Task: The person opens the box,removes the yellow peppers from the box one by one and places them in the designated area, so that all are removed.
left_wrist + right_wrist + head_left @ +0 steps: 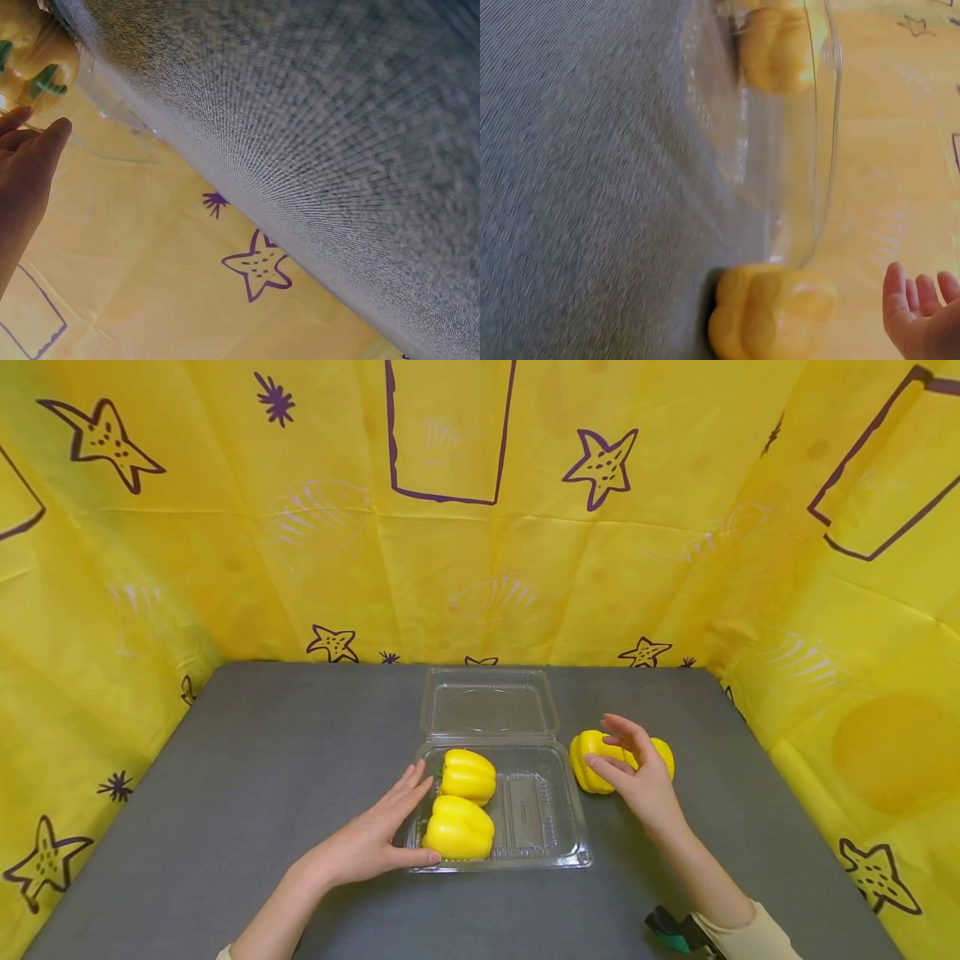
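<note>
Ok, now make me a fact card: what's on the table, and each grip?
Box: clear plastic clamshell, lid open
Inside: two yellow bell peppers, on its left side
Outside: yellow bell pepper, to its right; partly hidden, so maybe two
Left grip: at the clamshell's left edge, fingers spread
Right grip: by the outside pepper, holding nothing
Surface: grey tabletop

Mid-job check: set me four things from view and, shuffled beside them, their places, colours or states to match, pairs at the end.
1. left hand
2. right hand
3. clear plastic clamshell
4. tabletop

A. grey
B. right of the clamshell, by loose bell peppers
C. at the clamshell's left edge
D. open, two packed bell peppers inside

Pairs: 1-C; 2-B; 3-D; 4-A
</note>
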The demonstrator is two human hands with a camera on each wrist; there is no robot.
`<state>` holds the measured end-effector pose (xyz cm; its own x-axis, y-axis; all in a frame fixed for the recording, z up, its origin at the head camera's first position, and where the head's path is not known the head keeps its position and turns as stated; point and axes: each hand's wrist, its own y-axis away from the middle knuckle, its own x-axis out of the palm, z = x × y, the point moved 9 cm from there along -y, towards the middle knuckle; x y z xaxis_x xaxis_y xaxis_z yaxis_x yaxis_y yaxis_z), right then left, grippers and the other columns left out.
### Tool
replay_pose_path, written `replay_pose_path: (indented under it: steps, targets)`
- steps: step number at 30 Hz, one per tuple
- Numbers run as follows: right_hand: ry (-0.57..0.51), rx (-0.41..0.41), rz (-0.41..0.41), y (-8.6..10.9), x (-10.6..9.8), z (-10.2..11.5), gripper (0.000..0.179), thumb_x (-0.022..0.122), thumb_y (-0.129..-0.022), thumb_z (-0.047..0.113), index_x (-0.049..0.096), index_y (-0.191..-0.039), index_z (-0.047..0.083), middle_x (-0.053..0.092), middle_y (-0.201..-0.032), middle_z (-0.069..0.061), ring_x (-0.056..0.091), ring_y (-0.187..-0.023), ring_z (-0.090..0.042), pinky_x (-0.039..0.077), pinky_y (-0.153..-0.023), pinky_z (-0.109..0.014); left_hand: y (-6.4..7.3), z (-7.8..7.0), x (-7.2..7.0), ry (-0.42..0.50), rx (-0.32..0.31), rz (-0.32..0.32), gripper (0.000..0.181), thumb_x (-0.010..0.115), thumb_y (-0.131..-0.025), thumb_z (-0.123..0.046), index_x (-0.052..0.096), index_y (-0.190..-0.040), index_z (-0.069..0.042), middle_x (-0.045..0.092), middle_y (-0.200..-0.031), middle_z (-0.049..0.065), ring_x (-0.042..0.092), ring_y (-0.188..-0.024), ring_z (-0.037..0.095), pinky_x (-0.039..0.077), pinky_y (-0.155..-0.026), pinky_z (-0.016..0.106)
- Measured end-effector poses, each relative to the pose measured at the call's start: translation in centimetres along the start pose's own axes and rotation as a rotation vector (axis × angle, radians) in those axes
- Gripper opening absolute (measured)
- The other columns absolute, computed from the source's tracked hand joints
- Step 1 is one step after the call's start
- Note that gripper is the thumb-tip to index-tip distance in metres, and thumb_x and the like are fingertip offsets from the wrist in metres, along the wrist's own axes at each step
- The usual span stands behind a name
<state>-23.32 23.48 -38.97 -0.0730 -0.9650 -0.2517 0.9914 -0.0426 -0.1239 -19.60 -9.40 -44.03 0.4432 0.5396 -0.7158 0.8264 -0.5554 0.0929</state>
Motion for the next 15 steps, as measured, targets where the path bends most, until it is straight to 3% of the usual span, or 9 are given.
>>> replay_pose_path:
  steps: [15]
  targets:
    - [-0.03, -0.079, 0.167, 0.7, 4.8, 1.0, 0.066, 0.079, -0.082, 0.007, 0.045, -0.139, 0.006, 0.046, -0.139, -0.014, 0.043, -0.121, -0.038, 0.05, -0.091, -0.024, 0.0, 0.0, 0.0, 0.009, -0.011, 0.005, 0.106, 0.071, -0.078, -0.061, 0.021, -0.156, -0.01, 0.001, -0.163, 0.002, 0.002, -0.149, 0.023, 0.025, -0.111, 0.058]
